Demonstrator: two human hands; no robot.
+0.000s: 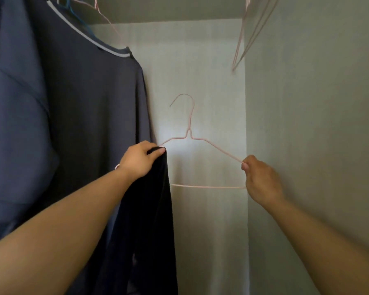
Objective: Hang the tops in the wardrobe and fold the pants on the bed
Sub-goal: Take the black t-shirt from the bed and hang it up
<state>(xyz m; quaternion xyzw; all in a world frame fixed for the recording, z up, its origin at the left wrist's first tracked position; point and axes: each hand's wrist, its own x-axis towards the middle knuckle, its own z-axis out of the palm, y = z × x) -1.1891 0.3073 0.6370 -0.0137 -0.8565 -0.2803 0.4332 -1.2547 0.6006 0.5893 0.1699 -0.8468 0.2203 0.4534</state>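
— What sits nearest?

— Two bare forearms, reaching in from the bottom corners. The left hand (140,159) has its fingers (158,151) curled tight round a bunch of black top (156,220). The top hangs straight down from that grip and runs off the bottom edge.

— And the other hand?

— The right hand (261,179) is off to the right and slightly lower. Its thumb and fingers (245,166) are clamped on the right corner of a pink wire hanger (190,135).

— How is the hanger placed?

— It is held upright in the air between the two hands, with the hook on top curling left. Its left shoulder runs into the left hand's grip, and the bottom bar passes behind the black cloth (whether the wire is already inside the garment there, I cannot tell).

— What lies beyond?

— On the left a navy top (83,103) with a pale neckline trim hangs on a blue hanger (67,4), just beside the black top. At upper right a cluster of empty pink hangers (246,35) dangles near the wardrobe's right side wall (317,103). Farthest off is the pale back wall (211,71).
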